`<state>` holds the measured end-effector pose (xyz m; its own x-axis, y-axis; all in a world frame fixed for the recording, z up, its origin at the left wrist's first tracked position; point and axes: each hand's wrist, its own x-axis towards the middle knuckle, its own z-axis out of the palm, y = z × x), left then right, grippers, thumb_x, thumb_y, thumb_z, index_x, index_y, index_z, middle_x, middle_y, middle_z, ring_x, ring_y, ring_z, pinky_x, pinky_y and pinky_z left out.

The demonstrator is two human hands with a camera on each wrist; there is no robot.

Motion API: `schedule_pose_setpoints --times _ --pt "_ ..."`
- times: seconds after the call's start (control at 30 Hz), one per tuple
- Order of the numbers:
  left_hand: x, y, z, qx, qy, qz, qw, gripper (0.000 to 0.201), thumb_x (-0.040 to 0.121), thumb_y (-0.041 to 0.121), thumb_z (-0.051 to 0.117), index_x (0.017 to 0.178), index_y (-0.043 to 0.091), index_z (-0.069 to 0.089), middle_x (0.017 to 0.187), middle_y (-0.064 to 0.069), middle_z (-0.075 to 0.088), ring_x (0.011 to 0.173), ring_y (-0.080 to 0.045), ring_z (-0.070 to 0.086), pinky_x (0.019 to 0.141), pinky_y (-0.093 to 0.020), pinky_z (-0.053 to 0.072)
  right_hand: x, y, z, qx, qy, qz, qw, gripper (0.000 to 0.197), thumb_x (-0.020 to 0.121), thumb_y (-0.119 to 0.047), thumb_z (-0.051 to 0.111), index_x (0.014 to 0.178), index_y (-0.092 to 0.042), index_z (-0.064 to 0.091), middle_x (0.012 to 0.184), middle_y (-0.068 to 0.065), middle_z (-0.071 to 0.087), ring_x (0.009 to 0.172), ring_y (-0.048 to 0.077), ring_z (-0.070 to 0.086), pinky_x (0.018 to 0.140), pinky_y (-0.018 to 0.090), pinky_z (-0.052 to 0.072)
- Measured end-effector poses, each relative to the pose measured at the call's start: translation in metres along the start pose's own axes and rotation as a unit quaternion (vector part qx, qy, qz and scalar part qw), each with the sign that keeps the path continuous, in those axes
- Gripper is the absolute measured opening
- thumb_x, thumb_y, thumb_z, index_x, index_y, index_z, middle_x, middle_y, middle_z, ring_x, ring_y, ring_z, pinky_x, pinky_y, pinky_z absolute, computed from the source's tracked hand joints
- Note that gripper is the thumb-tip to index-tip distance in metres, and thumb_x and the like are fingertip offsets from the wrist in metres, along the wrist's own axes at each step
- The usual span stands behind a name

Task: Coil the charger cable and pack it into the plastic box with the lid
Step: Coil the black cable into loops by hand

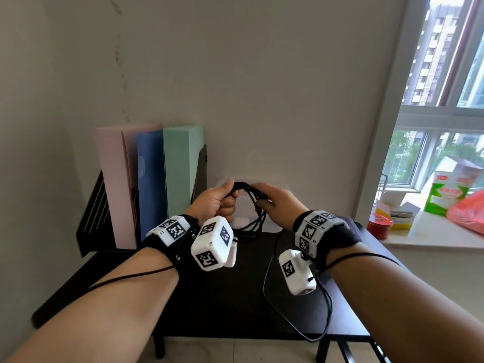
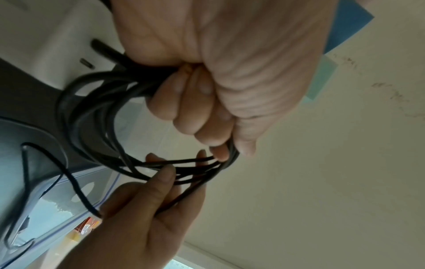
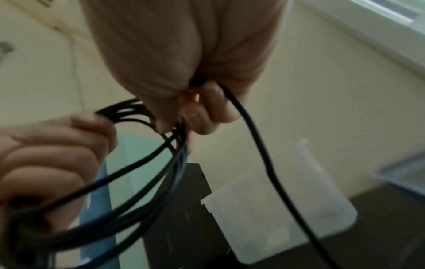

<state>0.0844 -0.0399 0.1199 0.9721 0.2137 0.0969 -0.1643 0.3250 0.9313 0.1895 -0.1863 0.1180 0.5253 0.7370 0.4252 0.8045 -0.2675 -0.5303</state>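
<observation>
The black charger cable [image 1: 255, 218] hangs in several loops above the black table [image 1: 209, 297], held between both hands. My left hand [image 1: 227, 197] grips one side of the coil in a fist, fingers curled round the bundle [image 2: 92, 118]. On the other side, my right hand [image 1: 264, 200] pinches the strands [image 3: 149, 172]. A loose tail [image 3: 260, 145] runs down from its fingers toward the table. The translucent plastic box [image 3: 287, 209] stands open on the table just behind the coil [image 1: 242, 221]. Its clear, blue-edged lid [image 2: 92, 182] lies to the right [image 3: 402, 172].
Pink, blue and green folders [image 1: 152, 184] stand in a black rack at the back left. The wall is close behind the box. At the right, a windowsill [image 1: 432, 237] carries a red tin [image 1: 378, 226], a green-and-white carton and a red bag.
</observation>
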Motion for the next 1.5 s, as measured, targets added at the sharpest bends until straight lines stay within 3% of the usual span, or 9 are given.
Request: schedule_pose_setpoints --times 0.1,0.27,0.43,0.6,0.77,0.87,1.17,1.4,1.5 --pt "0.003 0.005 -0.007 -0.030 0.047 0.019 0.998 0.038 0.094 0.041 0.037 0.067 0.015 0.044 0.030 0.009 0.030 0.023 -0.002 0.024 0.031 -0.009 0.022 -0.007 0.012 0.002 0.166 0.000 0.101 0.981 0.035 0.089 -0.023 0.062 0.122 -0.024 0.051 0.070 0.001 0.064 0.042 0.008 0.047 0.042 0.019 0.040" --pt "0.003 0.025 -0.030 -0.124 0.089 0.036 0.988 0.040 0.095 0.044 0.030 0.066 0.019 0.040 0.027 0.005 0.031 0.022 -0.002 0.026 0.029 -0.009 0.026 -0.029 0.042 -0.002 0.193 -0.009 0.167 0.967 0.016 0.094 -0.021 0.055 0.085 -0.010 0.062 0.056 0.005 0.052 0.032 0.005 0.039 0.036 0.015 0.033" --pt "0.003 0.028 -0.041 -0.146 0.119 0.048 0.981 0.040 0.095 0.045 0.031 0.066 0.019 0.040 0.028 0.006 0.031 0.022 -0.003 0.026 0.029 -0.010 0.024 -0.030 0.053 -0.003 0.146 0.012 0.172 0.974 0.023 0.095 -0.018 0.051 0.078 -0.015 0.065 0.060 0.003 0.055 0.052 0.017 0.048 0.052 0.019 0.042" --pt "0.004 0.018 -0.033 -0.128 0.136 0.048 0.981 0.038 0.095 0.044 0.032 0.068 0.019 0.042 0.030 0.008 0.031 0.024 -0.003 0.025 0.031 -0.010 0.025 -0.019 0.034 -0.002 -0.174 0.085 0.190 0.963 0.027 0.095 -0.029 0.041 0.107 -0.020 0.064 0.104 0.010 0.068 0.096 0.033 0.063 0.079 0.034 0.049" --pt "0.004 0.011 -0.015 -0.079 0.084 0.061 0.991 0.034 0.096 0.035 0.032 0.070 0.016 0.045 0.035 0.008 0.033 0.027 -0.004 0.024 0.033 -0.014 0.021 -0.010 0.007 0.006 -0.294 0.024 0.119 0.948 0.018 0.096 -0.019 0.041 0.109 -0.014 0.051 0.102 0.013 0.067 0.091 0.035 0.065 0.072 0.038 0.050" --pt "0.006 0.007 -0.006 -0.037 0.051 0.078 0.995 0.030 0.096 0.024 0.030 0.074 0.014 0.046 0.036 0.008 0.035 0.028 -0.004 0.026 0.035 -0.017 0.022 -0.010 -0.008 0.010 -0.314 -0.020 0.055 0.948 0.020 0.094 -0.024 0.044 0.107 -0.014 0.056 0.106 0.010 0.068 0.096 0.033 0.064 0.077 0.038 0.051" --pt "0.002 -0.011 0.020 0.185 0.082 0.152 0.967 0.027 0.098 0.019 0.030 0.072 0.016 0.037 0.066 -0.001 0.041 0.044 -0.005 0.039 0.052 -0.022 0.036 -0.003 -0.030 0.011 -0.158 -0.109 -0.081 0.978 0.023 0.088 -0.008 0.056 0.109 -0.010 0.066 0.114 0.008 0.064 0.105 0.024 0.059 0.094 0.034 0.047" --pt "0.005 -0.016 0.022 0.159 0.105 0.115 0.975 0.016 0.096 0.027 0.038 0.087 0.022 0.050 0.088 -0.006 0.057 0.090 -0.020 0.057 0.091 -0.042 0.048 -0.004 -0.033 0.010 -0.052 -0.021 -0.062 0.996 0.015 0.077 -0.014 0.072 0.084 -0.016 0.059 0.077 -0.011 0.056 0.070 0.005 0.053 0.065 0.013 0.040" --pt "0.003 -0.015 0.020 0.174 0.105 0.119 0.972 0.018 0.096 0.028 0.036 0.085 0.022 0.048 0.081 -0.004 0.057 0.076 -0.017 0.057 0.068 -0.031 0.051 -0.002 -0.034 0.008 -0.027 -0.046 -0.069 0.996 0.017 0.080 -0.003 0.062 0.090 -0.016 0.056 0.083 -0.007 0.057 0.074 0.004 0.055 0.068 0.011 0.042"
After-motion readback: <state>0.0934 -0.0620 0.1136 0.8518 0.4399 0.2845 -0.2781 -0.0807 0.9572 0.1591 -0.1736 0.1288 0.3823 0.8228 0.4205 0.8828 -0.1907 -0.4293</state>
